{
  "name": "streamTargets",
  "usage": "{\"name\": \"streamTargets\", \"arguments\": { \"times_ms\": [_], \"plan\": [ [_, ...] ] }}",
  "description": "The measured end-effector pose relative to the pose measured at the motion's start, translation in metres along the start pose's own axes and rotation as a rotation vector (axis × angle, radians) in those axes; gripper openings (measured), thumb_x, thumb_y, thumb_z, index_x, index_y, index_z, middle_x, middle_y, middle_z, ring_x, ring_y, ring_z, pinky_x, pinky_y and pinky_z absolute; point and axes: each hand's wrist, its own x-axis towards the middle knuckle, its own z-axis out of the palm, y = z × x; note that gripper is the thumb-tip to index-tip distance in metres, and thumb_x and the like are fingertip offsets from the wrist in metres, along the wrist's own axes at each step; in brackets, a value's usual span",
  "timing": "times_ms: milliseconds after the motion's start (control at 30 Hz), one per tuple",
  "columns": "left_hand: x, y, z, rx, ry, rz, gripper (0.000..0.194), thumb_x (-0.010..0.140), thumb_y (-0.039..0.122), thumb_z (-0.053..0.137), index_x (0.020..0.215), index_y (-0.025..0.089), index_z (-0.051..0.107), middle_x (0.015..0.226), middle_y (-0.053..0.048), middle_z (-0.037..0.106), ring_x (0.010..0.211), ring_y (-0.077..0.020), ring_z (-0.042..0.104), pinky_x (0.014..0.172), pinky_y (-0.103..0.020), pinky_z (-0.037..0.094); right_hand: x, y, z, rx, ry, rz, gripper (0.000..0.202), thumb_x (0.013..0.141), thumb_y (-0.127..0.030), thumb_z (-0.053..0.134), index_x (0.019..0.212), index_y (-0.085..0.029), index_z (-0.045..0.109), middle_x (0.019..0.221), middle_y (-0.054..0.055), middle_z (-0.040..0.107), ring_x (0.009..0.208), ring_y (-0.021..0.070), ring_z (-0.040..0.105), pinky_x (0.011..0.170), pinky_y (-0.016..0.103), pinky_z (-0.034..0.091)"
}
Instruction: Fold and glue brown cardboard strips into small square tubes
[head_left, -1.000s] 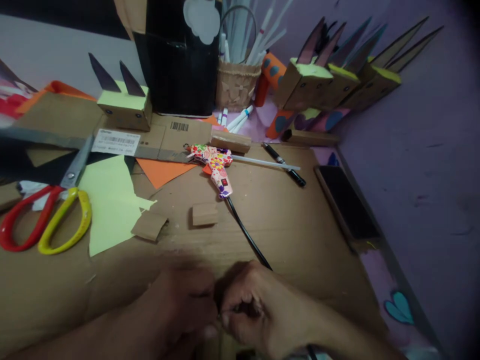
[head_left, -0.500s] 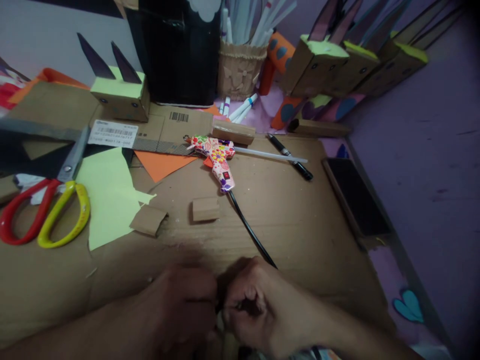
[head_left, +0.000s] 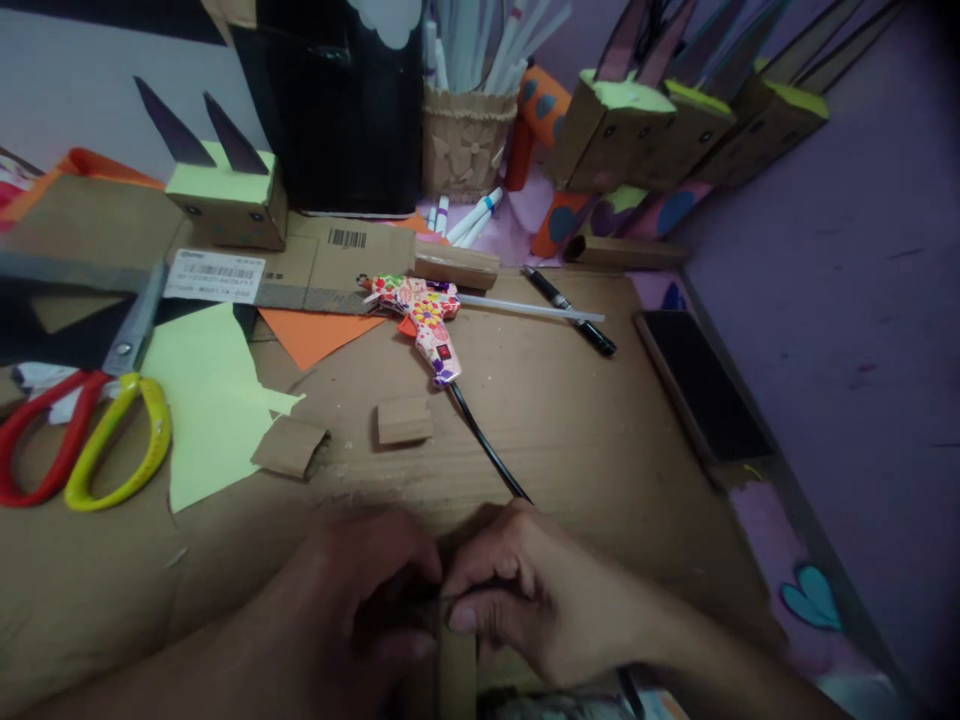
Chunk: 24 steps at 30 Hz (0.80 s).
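At the bottom centre, my right hand (head_left: pixel 517 600) pinches the top of a narrow brown cardboard piece (head_left: pixel 457 670) between thumb and fingers. Just left of it, my left hand (head_left: pixel 352 600) curls its fingers and thumb round the same area, blurred and in shadow; part of the cardboard is hidden behind the hands. Beyond them lie a small folded cardboard piece (head_left: pixel 405 420) and a curled cardboard scrap (head_left: pixel 291 447). A flowered glue gun (head_left: pixel 427 320) rests farther back, its black cord (head_left: pixel 487 445) running toward my right hand.
Red and yellow scissors (head_left: pixel 120 400) and pale green paper (head_left: pixel 206 410) lie at left. A black pen (head_left: pixel 574 315) and a phone (head_left: pixel 701 385) are at right. Cardboard animal heads (head_left: pixel 229 205), a marker holder (head_left: pixel 469 145) and a black panel (head_left: pixel 337 110) stand behind.
Both hands have loosened from tighter curls, and the narrow cardboard piece now shows between them. The view has shifted slightly, moving the tabletop things a little left.
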Motion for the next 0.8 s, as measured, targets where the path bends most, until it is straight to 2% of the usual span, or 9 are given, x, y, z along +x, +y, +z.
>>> {"name": "streamTargets", "arguments": {
  "times_ms": [67, 167, 300, 400, 500, 567, 633, 700, 800],
  "plan": [
    [0.000, 0.001, 0.003, -0.009, -0.003, -0.072, 0.015, 0.065, 0.019, 0.055, 0.079, 0.025, 0.056, 0.060, 0.005, 0.058, 0.053, -0.0130, 0.050, 0.044, -0.021, 0.037, 0.000, -0.003, 0.000, -0.018, 0.055, 0.012, 0.017, 0.082, -0.022, 0.050, 0.076, -0.015, 0.064, 0.058, -0.004, 0.051, 0.049, 0.0066, 0.045, 0.042, 0.016, 0.030],
    [0.002, 0.007, 0.001, -0.059, -0.021, -0.132, 0.005, 0.072, 0.026, 0.051, 0.073, 0.022, 0.053, 0.055, 0.005, 0.053, 0.051, -0.0116, 0.048, 0.043, -0.020, 0.035, 0.001, -0.009, -0.005, -0.136, 0.124, -0.036, 0.018, 0.083, -0.023, 0.049, 0.074, -0.014, 0.062, 0.054, -0.006, 0.046, 0.047, 0.0060, 0.041, 0.042, 0.017, 0.028],
    [0.010, 0.010, -0.008, -0.082, 0.047, -0.016, 0.015, 0.080, 0.032, 0.047, 0.084, 0.020, 0.055, 0.052, 0.007, 0.043, 0.049, -0.0094, 0.042, 0.044, -0.019, 0.032, 0.003, -0.012, -0.011, -0.271, 0.208, -0.170, 0.017, 0.083, -0.018, 0.047, 0.070, -0.015, 0.057, 0.054, -0.006, 0.043, 0.050, 0.0063, 0.040, 0.047, 0.017, 0.029],
    [0.015, 0.005, -0.014, -0.090, 0.055, 0.025, 0.024, 0.080, 0.033, 0.047, 0.099, 0.019, 0.054, 0.053, 0.009, 0.039, 0.048, -0.0085, 0.039, 0.044, -0.018, 0.031, 0.005, -0.007, -0.011, -0.199, 0.243, -0.208, 0.018, 0.086, -0.022, 0.045, 0.072, -0.015, 0.055, 0.058, -0.005, 0.048, 0.053, 0.0072, 0.045, 0.050, 0.017, 0.034],
    [0.017, 0.000, -0.016, -0.120, 0.052, -0.003, 0.036, 0.078, 0.037, 0.051, 0.108, 0.018, 0.052, 0.057, 0.007, 0.043, 0.050, -0.0098, 0.044, 0.045, -0.019, 0.034, 0.008, -0.002, -0.008, -0.024, 0.286, -0.207, 0.023, 0.087, -0.033, 0.045, 0.074, -0.016, 0.053, 0.060, -0.003, 0.052, 0.054, 0.0088, 0.050, 0.052, 0.019, 0.041],
    [0.016, -0.001, -0.014, -0.175, 0.092, 0.002, 0.047, 0.077, 0.042, 0.051, 0.117, 0.017, 0.047, 0.069, 0.003, 0.054, 0.062, -0.0142, 0.055, 0.054, -0.023, 0.043, 0.010, 0.000, -0.005, 0.103, 0.354, -0.229, 0.028, 0.083, -0.042, 0.049, 0.074, -0.016, 0.052, 0.062, -0.002, 0.053, 0.056, 0.0100, 0.053, 0.054, 0.022, 0.045],
    [0.014, 0.000, -0.010, -0.172, 0.158, 0.046, 0.058, 0.074, 0.042, 0.055, 0.125, 0.019, 0.040, 0.097, -0.005, 0.062, 0.089, -0.0217, 0.060, 0.072, -0.031, 0.048, 0.012, 0.001, -0.001, 0.181, 0.473, -0.257, 0.029, 0.079, -0.045, 0.055, 0.072, -0.017, 0.053, 0.062, -0.002, 0.055, 0.056, 0.0109, 0.055, 0.057, 0.024, 0.047],
    [0.012, 0.002, -0.006, -0.063, 0.238, 0.074, 0.065, 0.070, 0.036, 0.062, 0.128, 0.020, 0.038, 0.119, -0.008, 0.057, 0.108, -0.0261, 0.053, 0.089, -0.038, 0.043, 0.013, 0.001, 0.001, 0.178, 0.607, -0.287, 0.028, 0.076, -0.043, 0.059, 0.069, -0.017, 0.056, 0.062, -0.001, 0.057, 0.058, 0.0124, 0.056, 0.059, 0.027, 0.048],
    [0.011, 0.001, 0.000, 0.125, 0.343, 0.113, 0.061, 0.070, 0.028, 0.062, 0.126, 0.019, 0.043, 0.123, -0.008, 0.056, 0.111, -0.0265, 0.052, 0.096, -0.041, 0.038, 0.013, 0.000, 0.003, 0.065, 0.724, -0.385, 0.025, 0.074, -0.038, 0.063, 0.063, -0.016, 0.063, 0.073, 0.006, 0.063, 0.083, 0.0197, 0.061, 0.075, 0.033, 0.048]
  ]
}}
